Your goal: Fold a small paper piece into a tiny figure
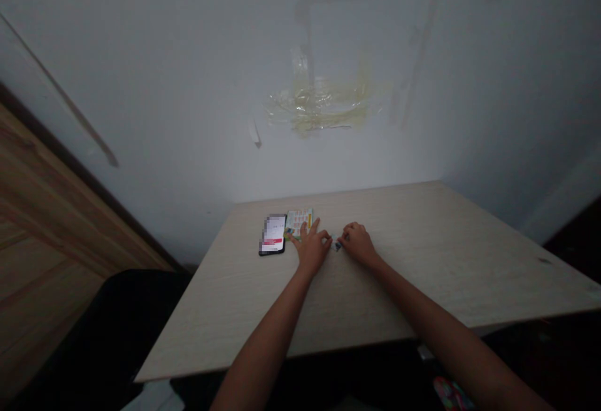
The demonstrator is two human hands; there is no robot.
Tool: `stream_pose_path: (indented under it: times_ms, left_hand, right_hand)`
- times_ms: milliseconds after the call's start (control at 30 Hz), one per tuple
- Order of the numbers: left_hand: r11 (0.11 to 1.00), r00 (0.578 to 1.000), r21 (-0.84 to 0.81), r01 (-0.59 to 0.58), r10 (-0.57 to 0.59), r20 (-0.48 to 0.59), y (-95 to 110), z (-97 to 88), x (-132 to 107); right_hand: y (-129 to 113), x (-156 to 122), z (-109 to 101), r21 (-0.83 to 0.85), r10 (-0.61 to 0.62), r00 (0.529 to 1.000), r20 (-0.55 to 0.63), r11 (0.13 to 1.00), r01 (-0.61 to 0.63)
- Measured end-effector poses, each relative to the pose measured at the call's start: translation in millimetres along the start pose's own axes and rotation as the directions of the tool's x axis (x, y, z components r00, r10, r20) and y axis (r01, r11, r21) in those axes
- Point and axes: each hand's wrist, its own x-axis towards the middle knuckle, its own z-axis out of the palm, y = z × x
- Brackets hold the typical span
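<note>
Head view: my left hand [312,249], fingers part-fanned, and my right hand [359,244], curled, pinch a small patterned piece [335,245] between them over the pale wood-grained table [342,311], right of a printed rectangular card [298,217].

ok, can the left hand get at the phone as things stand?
Likely yes: the phone lies face up just left of the left hand, nothing on top. Its fingertips do look busy at a small item, though.
</note>
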Motion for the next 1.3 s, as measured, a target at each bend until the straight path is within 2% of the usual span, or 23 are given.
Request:
stream_pose_path:
  times_ms: [433,567,833,1167,1300]
  left_hand:
    - [1.0,1.0,-0.023,-0.01,0.01,0.016,-3.0,2.5,2.4]
    - [0.999,0.999,0.006,-0.041,0.041,0.017,-3.8,2.9,4.1]
    - [1.0,0.997,-0.003,-0.022,0.022,0.072,-8.6,6.2,9.5]
    - [1.0,0.987,-0.008,-0.022,0.022,0.156,-4.7,-0.7,13.8]
    - [1.0,0.984,-0.003,-0.027,0.028,0.176,-4.7,-0.5,14.5]
  right_hand:
    - [1.1,-4.3,-3.8,0.044,-0.048,0.999,0.01,0.998,0.047]
    - [2.0,-3.5,-3.1,0.063,-0.027,1.0,0.002,0.998,0.026]
    - [-1.6,-3.7,-6.5,0.098,0.012,1.0,0.011,0.995,-0.013]
    - [-3.1,4.6,-5.1,0.082,0.121,0.988,0.096,0.988,-0.129]
    - [-3.9,5.8,-4.4,0.095,0.125,0.987,0.099,0.986,-0.135]
